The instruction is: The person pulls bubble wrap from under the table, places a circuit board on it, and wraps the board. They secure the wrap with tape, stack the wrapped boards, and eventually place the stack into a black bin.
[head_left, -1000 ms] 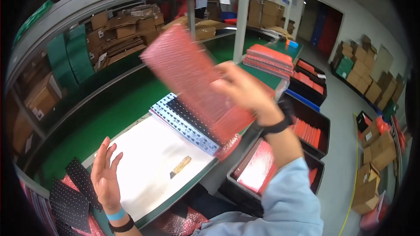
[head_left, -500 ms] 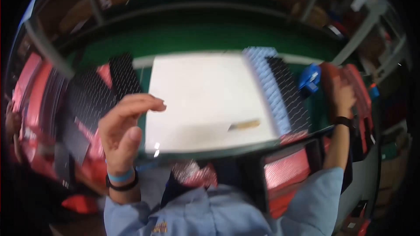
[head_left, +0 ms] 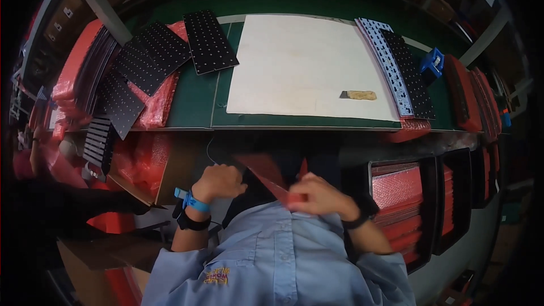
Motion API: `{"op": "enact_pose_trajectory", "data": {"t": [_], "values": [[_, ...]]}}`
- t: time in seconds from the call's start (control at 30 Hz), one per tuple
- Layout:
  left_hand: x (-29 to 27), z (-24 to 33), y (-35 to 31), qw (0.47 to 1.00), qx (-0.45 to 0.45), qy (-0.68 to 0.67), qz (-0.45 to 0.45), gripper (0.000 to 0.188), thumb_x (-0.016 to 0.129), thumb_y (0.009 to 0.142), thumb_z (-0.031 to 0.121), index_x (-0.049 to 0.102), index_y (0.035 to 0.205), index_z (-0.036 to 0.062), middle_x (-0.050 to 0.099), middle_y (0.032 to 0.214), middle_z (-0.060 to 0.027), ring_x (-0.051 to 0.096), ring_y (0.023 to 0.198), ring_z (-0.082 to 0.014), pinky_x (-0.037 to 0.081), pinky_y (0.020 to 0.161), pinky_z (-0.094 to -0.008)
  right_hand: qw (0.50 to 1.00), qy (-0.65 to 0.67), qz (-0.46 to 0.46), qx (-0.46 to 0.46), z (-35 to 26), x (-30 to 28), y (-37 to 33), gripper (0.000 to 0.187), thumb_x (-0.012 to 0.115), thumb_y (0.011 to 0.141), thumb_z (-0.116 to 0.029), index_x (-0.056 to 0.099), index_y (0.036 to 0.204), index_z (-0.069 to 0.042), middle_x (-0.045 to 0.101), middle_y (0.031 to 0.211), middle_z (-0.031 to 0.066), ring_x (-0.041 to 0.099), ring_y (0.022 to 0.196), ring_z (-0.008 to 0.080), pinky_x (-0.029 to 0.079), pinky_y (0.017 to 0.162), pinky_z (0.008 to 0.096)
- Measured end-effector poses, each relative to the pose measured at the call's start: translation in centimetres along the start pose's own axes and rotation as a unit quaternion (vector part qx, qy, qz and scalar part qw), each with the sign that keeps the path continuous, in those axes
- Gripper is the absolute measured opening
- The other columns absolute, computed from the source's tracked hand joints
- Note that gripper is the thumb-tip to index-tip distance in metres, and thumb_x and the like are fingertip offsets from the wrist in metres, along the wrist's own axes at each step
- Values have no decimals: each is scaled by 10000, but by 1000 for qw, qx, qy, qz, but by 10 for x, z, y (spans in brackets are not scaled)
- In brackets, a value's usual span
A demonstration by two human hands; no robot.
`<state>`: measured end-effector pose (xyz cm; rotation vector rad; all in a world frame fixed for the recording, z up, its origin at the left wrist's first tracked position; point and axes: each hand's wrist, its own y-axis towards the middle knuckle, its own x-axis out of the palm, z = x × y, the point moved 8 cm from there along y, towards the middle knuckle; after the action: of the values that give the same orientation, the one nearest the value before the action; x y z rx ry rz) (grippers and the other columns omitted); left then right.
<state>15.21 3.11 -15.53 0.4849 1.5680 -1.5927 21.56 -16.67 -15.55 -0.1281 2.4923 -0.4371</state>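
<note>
In front of my shirt, my right hand [head_left: 322,195] is closed around a thin red sheet [head_left: 265,177], which is smeared by motion. It looks like a flat packing sleeve or film. One part of it slants up and left toward the bench; another tip sticks up above my fingers. My left hand [head_left: 220,182] is held up left of the sheet, its fingers curled in, apart from it and with no object visible in them. Both hands are below the bench's front edge. On the bench lies a white board [head_left: 306,65] with a knife [head_left: 358,95] on it, short-bladed with a yellowish handle.
Black dotted boards [head_left: 152,56] lie over pink bubble wrap [head_left: 161,102] at left. Blue-white [head_left: 386,59] and black [head_left: 411,79] strips, a blue tape dispenser [head_left: 432,63] and red stacks [head_left: 462,93] stand right. Black bins [head_left: 426,209] of red sleeves are below right. Another person's arm [head_left: 35,156] shows far left.
My right hand has come from the red stack at right to my front, holding a red sheet. My open left hand has dropped and curled. The bench sits higher in the picture.
</note>
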Motion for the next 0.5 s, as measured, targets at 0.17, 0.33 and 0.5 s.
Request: {"op": "enact_pose_trajectory", "data": {"t": [0.17, 0.33, 0.5], "values": [[-43, 70, -52, 878, 400, -229, 128, 809, 730, 797, 414, 430, 1417, -11, 526, 1365, -236, 523, 1251, -373, 407, 1063, -426, 727, 411, 473, -281, -98, -117, -150, 612, 661, 870, -123, 383, 1397, 15, 599, 1247, 170, 635, 1054, 249, 524, 917, 405], [-113, 144, -88, 690, 589, -366, 207, 912, 858, 730, 241, 366, 1459, 0, 487, 1412, -157, 487, 1283, -245, 413, 1054, -356, 670, 257, 599, -355, -158, -172, -180, 553, 563, 916, -24, 343, 1423, 11, 576, 1277, 167, 618, 1103, 241, 526, 937, 395], [-111, 183, -79, 649, 548, -519, 96, 675, 846, 754, 140, 515, 1327, 8, 609, 1201, -84, 561, 1113, -138, 461, 969, -286, 597, 214, 687, -356, -183, -176, -178, 441, 577, 924, -40, 449, 1345, -2, 638, 1169, 145, 656, 1021, 227, 554, 882, 366]]}}
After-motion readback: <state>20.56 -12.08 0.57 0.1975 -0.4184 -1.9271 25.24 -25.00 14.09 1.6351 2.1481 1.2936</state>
